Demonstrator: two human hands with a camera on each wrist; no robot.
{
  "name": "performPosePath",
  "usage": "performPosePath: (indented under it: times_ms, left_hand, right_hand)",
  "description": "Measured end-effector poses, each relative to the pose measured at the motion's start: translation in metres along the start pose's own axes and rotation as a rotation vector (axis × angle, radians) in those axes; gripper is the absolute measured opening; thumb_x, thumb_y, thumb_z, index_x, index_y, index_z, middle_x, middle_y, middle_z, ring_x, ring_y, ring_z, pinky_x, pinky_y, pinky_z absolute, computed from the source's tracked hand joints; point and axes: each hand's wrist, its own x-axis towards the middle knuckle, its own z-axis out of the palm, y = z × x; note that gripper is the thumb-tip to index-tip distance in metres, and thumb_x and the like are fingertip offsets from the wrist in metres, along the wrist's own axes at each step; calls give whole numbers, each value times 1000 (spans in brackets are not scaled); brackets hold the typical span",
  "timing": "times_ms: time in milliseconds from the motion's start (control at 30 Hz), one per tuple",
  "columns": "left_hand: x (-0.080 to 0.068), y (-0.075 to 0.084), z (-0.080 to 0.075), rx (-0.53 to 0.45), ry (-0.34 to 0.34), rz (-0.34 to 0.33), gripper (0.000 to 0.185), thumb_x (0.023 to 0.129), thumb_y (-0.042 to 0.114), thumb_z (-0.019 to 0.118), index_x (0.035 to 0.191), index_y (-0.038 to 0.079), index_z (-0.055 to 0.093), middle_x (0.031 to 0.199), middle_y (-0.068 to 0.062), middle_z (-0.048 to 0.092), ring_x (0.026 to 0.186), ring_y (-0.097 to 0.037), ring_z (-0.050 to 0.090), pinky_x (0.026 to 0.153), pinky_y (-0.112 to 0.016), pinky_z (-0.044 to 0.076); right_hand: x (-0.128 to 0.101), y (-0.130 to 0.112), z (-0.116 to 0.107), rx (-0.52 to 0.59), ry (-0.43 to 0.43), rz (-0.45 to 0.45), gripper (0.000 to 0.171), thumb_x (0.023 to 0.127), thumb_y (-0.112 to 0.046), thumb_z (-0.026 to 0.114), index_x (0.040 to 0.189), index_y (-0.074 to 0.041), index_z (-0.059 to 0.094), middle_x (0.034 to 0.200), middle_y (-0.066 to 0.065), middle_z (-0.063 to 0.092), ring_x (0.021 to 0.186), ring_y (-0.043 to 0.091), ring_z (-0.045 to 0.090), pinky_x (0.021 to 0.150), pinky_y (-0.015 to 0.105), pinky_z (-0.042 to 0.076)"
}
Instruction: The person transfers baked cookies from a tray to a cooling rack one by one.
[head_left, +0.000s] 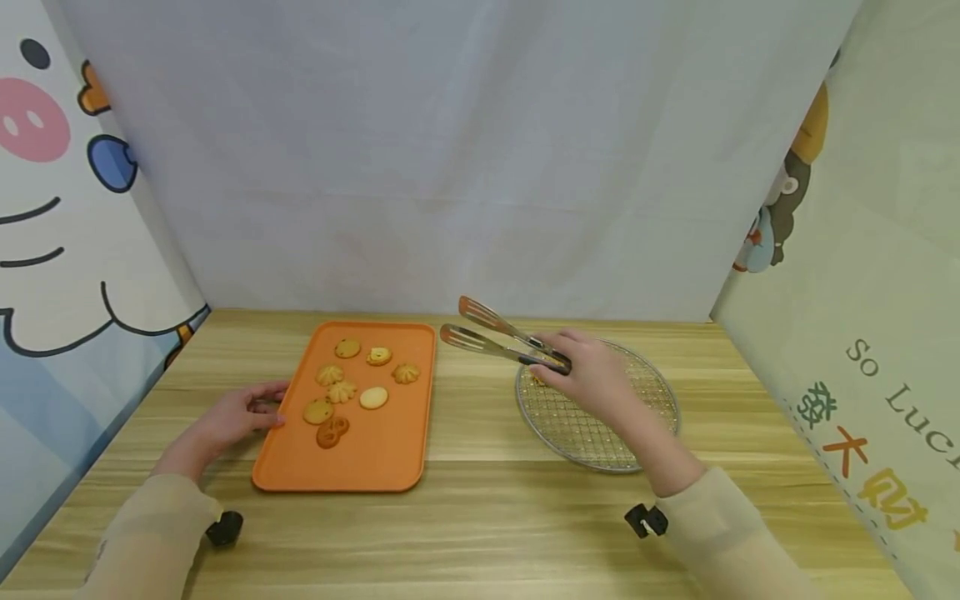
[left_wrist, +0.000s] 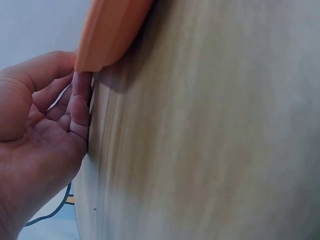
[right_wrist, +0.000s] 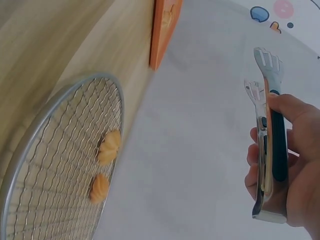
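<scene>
My left hand grips the left rim of an orange tray, its thumb and fingers at the edge in the left wrist view too. Several cookies lie on the tray: a round one, a pretzel-shaped one, a pale oval one and ridged, flower-like ones. In my right hand is a pair of metal tongs with dark grips, held above a round wire rack. The slotted tips stand apart with nothing between them. Two ridged cookies sit on the rack, mostly covered by the hand in the head view.
Tray and rack lie side by side on a wood-grain table. Behind it hangs a pale cloth. Printed cartoon panels stand on the left and right.
</scene>
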Motion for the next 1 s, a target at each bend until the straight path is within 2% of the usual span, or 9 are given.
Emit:
performPosePath:
  times_ms: [300,400,567,800,1000]
  left_hand:
    - [1,-1,-3,54,-3,25,68,90,22,64,144,-4,32,135,-28,44,109,-30,52,78,-23,47]
    - [2,-3,-3,84,4,46,68,89,23,65,143,-4,34,134,-27,46,105,-26,54,77,-22,46]
    - [1,-7,-3,111,15,44,68,89,26,66,143,-2,36,134,-25,47,102,-22,54,78,-23,46]
    - [0,-9,-1,101,8,15,69,89,27,66,143,-2,35,135,-25,46,108,-28,53,79,-26,46]
    - [2,-7,-3,102,-1,7,69,89,27,65,144,-1,35,135,-25,45,107,-27,53,78,-25,47]
  right_hand:
    - [6,-27,20,55,-1,-77,41,84,-34,71,121,-16,66,99,2,65,61,9,48,53,23,38]
    - [8,-36,29,76,-31,-110,41,84,-34,71,121,-16,66,97,0,63,60,8,45,52,22,36]
    - [9,-50,45,82,-92,-171,40,84,-35,71,120,-18,66,97,-1,63,61,6,49,51,20,38]
    - [8,-71,66,20,-179,-207,43,84,-39,69,123,-21,63,102,-3,64,70,7,56,53,19,40]
    - [6,-87,87,-52,-201,-209,43,83,-42,68,121,-23,64,106,-6,64,75,6,59,53,16,40]
